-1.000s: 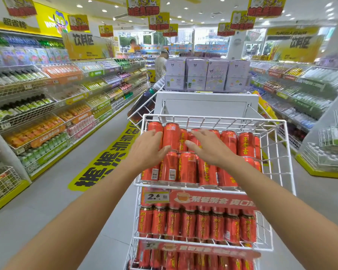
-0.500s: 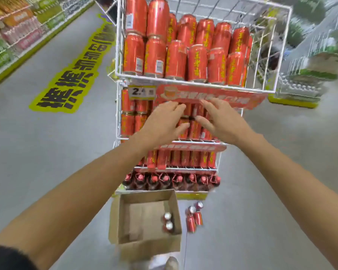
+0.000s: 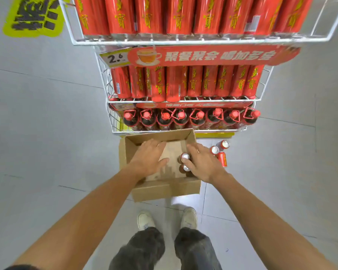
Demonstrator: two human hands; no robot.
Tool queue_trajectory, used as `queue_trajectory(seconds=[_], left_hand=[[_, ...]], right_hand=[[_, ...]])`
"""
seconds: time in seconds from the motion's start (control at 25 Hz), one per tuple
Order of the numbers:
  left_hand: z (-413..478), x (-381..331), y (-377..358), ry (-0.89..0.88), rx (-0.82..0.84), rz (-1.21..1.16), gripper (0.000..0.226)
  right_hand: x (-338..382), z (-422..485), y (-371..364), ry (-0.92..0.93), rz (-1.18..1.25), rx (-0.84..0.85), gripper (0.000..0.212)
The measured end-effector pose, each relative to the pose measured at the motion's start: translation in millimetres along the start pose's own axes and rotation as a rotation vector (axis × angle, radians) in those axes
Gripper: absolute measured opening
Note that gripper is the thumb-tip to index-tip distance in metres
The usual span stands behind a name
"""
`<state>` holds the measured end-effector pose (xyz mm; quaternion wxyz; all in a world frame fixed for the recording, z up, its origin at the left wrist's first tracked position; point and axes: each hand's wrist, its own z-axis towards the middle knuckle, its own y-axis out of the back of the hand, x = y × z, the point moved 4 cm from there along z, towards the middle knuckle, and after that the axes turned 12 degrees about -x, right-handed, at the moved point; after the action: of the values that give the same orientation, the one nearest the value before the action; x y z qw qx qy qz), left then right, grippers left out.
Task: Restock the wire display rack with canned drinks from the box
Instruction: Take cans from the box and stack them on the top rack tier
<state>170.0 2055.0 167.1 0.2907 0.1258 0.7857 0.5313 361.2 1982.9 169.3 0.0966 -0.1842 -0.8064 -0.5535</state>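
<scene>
An open cardboard box [image 3: 165,189] stands on the floor in front of the white wire display rack [image 3: 105,82]. Two red cans [image 3: 185,156] stand in the box's right half, silver tops up. My right hand [image 3: 202,164] reaches into the box beside them, fingers fairly straight and thumb touching the cans. My left hand [image 3: 147,157] hovers over the bare left half of the box with spread fingers and holds nothing. The rack's upper tiers are packed with red cans [image 3: 195,82].
Three more red cans [image 3: 222,158] stand on the floor just right of the box. Dark bottles with red caps [image 3: 183,117] fill the rack's bottom tier. My shoes [image 3: 144,220] stand close behind the box. Grey tiled floor lies on both sides.
My view has tipped down from the rack's top tier to the floor. Both hands have dropped from the rack's cans into the box.
</scene>
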Motion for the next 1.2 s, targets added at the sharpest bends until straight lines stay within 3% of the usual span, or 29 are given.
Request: queue_trajectory(seconds=[0.16, 0.32, 0.4, 0.56, 0.64, 0.8, 1.0, 1.2], left_hand=[[23.2, -2.1, -22.6, -0.058, 0.058, 0.029, 0.069], [52.2, -6.3, -15.4, -0.252, 0.121, 0.094, 0.059], [67.8, -3.6, -18.4, -0.383, 0.152, 0.149, 0.058], [92.8, 16.6, -49.0, -0.519, 0.224, 0.207, 0.062], [98.6, 24.6, -79.1, -0.572, 0.25, 0.25, 0.065], [126.7, 46.4, -170.2, -0.668, 0.272, 0.318, 0.067], [178.0, 66.1, -291.2, -0.717, 0.292, 0.334, 0.063], [231.8, 66.5, -406.0, -0.699, 0.324, 0.171, 0.05]], right_hand=[[-25.6, -4.0, -38.3, -0.131, 0.058, -0.014, 0.08], [-14.0, -8.4, -31.9, -0.241, 0.091, -0.115, 0.055], [-5.3, -12.2, -43.5, -0.349, 0.107, -0.157, 0.053], [11.8, -12.6, -99.8, -0.582, 0.177, -0.173, 0.075], [17.1, -6.2, -139.1, -0.65, 0.187, -0.149, 0.082], [-5.6, 41.1, -229.2, -0.815, 0.319, -0.213, 0.052], [-66.0, 93.8, -334.7, -1.111, 0.375, -0.316, 0.053], [-127.4, 129.9, -423.9, -1.43, 0.426, -0.417, 0.06]])
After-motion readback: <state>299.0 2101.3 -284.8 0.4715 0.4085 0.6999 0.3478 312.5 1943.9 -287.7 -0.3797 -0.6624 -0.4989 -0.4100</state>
